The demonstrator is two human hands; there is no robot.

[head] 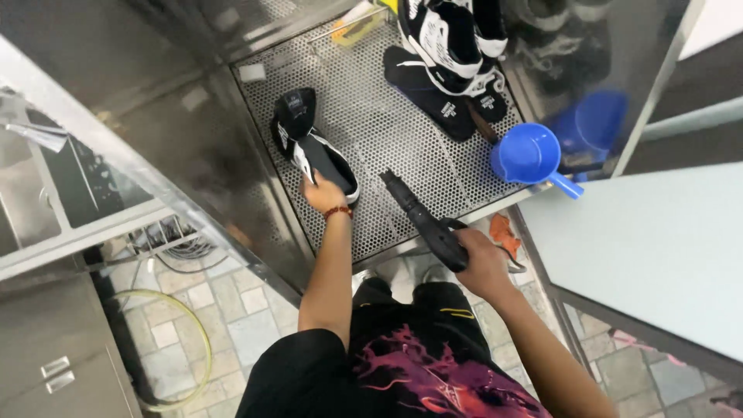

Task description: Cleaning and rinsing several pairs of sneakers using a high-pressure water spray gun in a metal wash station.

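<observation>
My left hand (pixel 323 193) grips the heel end of a black and white sneaker (pixel 309 143) lying on the perforated metal floor (pixel 387 131) of a steel wash cabinet. A red bead bracelet sits on that wrist. My right hand (pixel 481 263) holds a black spray gun (pixel 422 220) by its handle, with the nozzle pointing up and left over the perforated floor, a little to the right of the sneaker. The gun's tip is apart from the shoe.
Black insoles (pixel 433 97) and another black and white sneaker (pixel 449 35) lie at the back of the cabinet. A blue plastic scoop (pixel 534 155) sits at the right. A pale counter (pixel 658 240) is on the right, a yellow-green hose (pixel 193 333) on the tiled floor.
</observation>
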